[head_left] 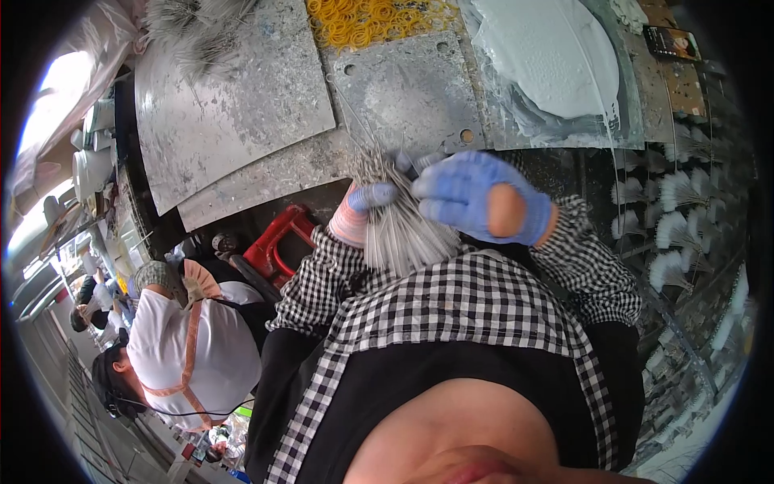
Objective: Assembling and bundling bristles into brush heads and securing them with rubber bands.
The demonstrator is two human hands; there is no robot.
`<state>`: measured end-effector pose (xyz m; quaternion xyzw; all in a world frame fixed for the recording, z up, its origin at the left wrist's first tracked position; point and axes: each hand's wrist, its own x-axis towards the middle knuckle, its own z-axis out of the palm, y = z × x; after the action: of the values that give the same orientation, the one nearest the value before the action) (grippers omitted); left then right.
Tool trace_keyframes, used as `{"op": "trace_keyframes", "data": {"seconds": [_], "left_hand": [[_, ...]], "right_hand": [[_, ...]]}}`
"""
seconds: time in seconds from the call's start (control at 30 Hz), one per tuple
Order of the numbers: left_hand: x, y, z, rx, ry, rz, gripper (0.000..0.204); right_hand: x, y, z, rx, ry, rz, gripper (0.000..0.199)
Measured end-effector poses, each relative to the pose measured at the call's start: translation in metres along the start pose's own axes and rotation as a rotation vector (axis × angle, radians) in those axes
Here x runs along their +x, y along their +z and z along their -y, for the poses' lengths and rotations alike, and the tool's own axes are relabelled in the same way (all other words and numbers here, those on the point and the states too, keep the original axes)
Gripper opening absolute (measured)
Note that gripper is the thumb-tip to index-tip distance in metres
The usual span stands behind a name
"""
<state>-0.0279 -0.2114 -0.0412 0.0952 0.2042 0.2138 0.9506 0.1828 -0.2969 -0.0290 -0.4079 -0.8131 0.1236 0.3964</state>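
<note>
In front of my chest, a bundle of thin pale strands [407,242] stands with its ends fanned out toward my apron. My left hand [359,211], in a striped pink and blue glove, is closed around the bundle, thumb across its front. My right hand [484,198], in a blue knit glove, is stretched out flat, its fingertips against or very near the bundle's right side; I cannot tell if they touch. Bare skin shows through a round opening in that glove. A few loose strands stick up toward the worktable.
Ahead is a stained metal plate [403,89], with yellow rubber bands [379,22] behind it. White paste [548,56] covers a board at right, near a phone [672,43]. More strands [201,32] lie far left. Fan-shaped white bundles [681,194] hang at right. A co-worker [193,347] sits left beside a red stool [278,242].
</note>
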Motion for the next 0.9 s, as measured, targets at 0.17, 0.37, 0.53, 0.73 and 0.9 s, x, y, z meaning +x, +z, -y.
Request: {"op": "trace_keyframes", "data": {"seconds": [0.17,0.37,0.53,0.73,0.9], "left_hand": [[0.015,-0.005,-0.012,0.219,0.059,-0.003,0.055],[0.009,0.038,0.010,0.778,-0.090,0.096,0.051],[0.009,0.024,-0.011,0.939,-0.104,0.236,0.054],[-0.014,-0.014,-0.019,1.161,-0.083,0.164,0.072],[-0.018,-0.017,-0.003,1.473,0.037,0.540,0.089]], "right_hand": [[-0.005,-0.015,-0.008,0.037,-0.041,0.080,0.023],[0.082,-0.036,-0.024,-0.050,-0.006,-0.331,0.024],[0.097,-0.014,-0.027,0.062,0.131,-0.044,0.026],[0.058,0.029,-0.013,0.399,0.191,0.092,0.029],[0.015,0.046,0.017,0.537,0.027,-0.215,0.024]]}}
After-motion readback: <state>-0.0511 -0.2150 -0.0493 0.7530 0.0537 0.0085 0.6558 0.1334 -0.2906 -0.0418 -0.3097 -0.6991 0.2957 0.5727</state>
